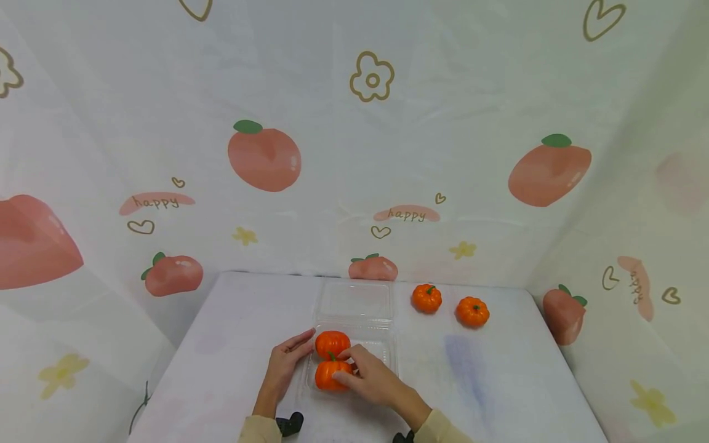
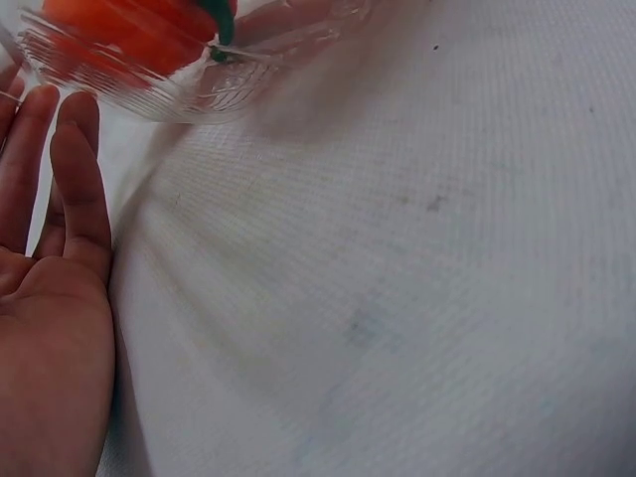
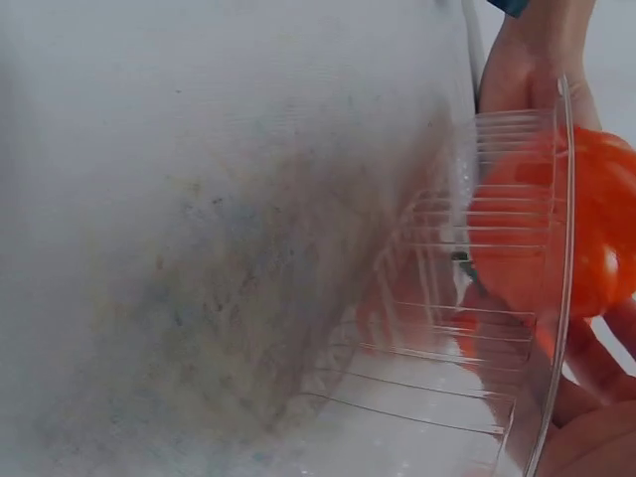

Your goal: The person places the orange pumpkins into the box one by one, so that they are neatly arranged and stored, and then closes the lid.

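A clear plastic clamshell box [image 1: 386,354] lies open on the white table, its lid [image 1: 354,301] folded back. Two small orange pumpkins sit in its tray. My right hand [image 1: 347,368] curls over the near pumpkin [image 1: 328,375] and grips it; the far pumpkin [image 1: 332,343] lies just behind. My left hand [image 1: 301,343] rests with straight fingers against the tray's left side. In the left wrist view the open palm [image 2: 52,328] lies beside the ribbed tray [image 2: 159,84]. The right wrist view shows the tray wall [image 3: 467,298] with the pumpkin [image 3: 586,234] behind it.
Two more orange pumpkins [image 1: 426,298] [image 1: 472,311] stand on the table to the right of the lid. White cloth printed with peaches hangs behind and at both sides. The table's bare surface [image 1: 498,381] spreads to the right of the box.
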`<state>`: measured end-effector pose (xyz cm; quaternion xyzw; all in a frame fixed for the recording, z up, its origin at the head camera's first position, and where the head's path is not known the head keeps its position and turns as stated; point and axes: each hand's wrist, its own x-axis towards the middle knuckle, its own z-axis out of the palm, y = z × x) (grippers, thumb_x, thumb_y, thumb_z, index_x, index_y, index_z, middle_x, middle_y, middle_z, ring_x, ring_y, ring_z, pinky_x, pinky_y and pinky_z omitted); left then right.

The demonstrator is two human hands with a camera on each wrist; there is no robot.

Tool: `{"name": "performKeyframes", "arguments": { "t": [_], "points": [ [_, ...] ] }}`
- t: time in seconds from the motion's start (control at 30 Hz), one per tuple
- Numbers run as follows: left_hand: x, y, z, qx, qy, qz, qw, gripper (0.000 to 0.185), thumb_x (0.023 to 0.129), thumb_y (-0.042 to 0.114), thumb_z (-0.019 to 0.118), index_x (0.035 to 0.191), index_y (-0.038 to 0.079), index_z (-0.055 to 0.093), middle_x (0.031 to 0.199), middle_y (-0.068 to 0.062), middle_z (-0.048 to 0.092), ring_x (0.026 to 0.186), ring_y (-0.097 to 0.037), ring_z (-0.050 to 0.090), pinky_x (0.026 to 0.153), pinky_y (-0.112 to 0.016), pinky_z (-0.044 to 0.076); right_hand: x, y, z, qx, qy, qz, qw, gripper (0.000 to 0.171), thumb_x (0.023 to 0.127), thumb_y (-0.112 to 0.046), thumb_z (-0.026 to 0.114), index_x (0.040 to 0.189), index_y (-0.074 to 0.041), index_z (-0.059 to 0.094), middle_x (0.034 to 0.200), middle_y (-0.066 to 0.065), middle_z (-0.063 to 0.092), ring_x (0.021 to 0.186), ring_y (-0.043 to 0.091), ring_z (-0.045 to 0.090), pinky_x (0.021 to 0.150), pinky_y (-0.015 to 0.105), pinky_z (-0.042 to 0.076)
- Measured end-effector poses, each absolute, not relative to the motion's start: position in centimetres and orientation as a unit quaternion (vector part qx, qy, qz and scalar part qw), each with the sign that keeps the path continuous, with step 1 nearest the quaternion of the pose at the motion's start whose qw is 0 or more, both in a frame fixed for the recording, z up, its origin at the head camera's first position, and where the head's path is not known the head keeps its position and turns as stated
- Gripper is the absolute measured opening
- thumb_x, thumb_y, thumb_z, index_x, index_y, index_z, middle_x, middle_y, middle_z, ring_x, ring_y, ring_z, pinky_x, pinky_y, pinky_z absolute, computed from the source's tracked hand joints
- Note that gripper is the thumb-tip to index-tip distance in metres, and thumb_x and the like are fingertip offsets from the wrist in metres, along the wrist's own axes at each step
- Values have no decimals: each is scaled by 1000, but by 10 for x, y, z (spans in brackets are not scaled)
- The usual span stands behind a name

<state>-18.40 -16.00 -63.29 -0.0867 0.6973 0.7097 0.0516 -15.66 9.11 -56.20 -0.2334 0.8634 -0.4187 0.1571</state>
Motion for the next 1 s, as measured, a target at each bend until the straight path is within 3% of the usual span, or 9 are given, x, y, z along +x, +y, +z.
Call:
{"name": "performKeyframes", "arguments": {
  "t": [0.17, 0.4, 0.6, 0.77, 1.0],
  "points": [
    [-184, -160, -633, -87, 699, 708, 51, 48, 91, 32, 77, 133, 11, 69, 136, -5, 68, 111, 9, 66, 94, -9, 50, -158, 92, -562, -248, 868, -405, 142, 42, 100, -50, 59, 128, -19, 58, 120, -5, 63, 104, 6, 60, 91, 27, 57],
    [-184, -159, -632, -86, 702, 705, 49, 47, 91, 31, 76, 133, 11, 69, 136, -6, 69, 110, 9, 66, 93, -10, 51, -160, 92, -568, -279, 883, -364, 104, 29, 99, -41, 65, 120, -21, 65, 113, -5, 62, 103, 13, 62, 91, 24, 56],
    [-184, -159, -631, -86, 705, 702, 53, 49, 91, 33, 76, 134, 12, 68, 137, -5, 68, 110, 10, 66, 94, -10, 51, -160, 89, -571, -281, 884, -359, 107, 28, 97, -32, 69, 121, -18, 69, 109, -3, 61, 95, 5, 59, 86, 20, 55],
    [-185, -160, -631, -88, 705, 702, 49, 47, 91, 31, 77, 133, 12, 69, 136, -4, 69, 111, 10, 65, 94, -10, 51, -161, 85, -572, -292, 886, -345, 102, 28, 98, -27, 68, 123, -14, 67, 112, -2, 62, 98, 5, 61, 89, 22, 56],
    [-184, -159, -631, -96, 702, 704, 48, 48, 90, 32, 78, 133, 11, 69, 135, -3, 69, 112, 9, 65, 94, -10, 51, -160, 86, -568, -283, 897, -315, 125, 35, 100, -35, 65, 131, -18, 65, 114, -5, 62, 98, 4, 58, 90, 24, 55]
  ]
}}
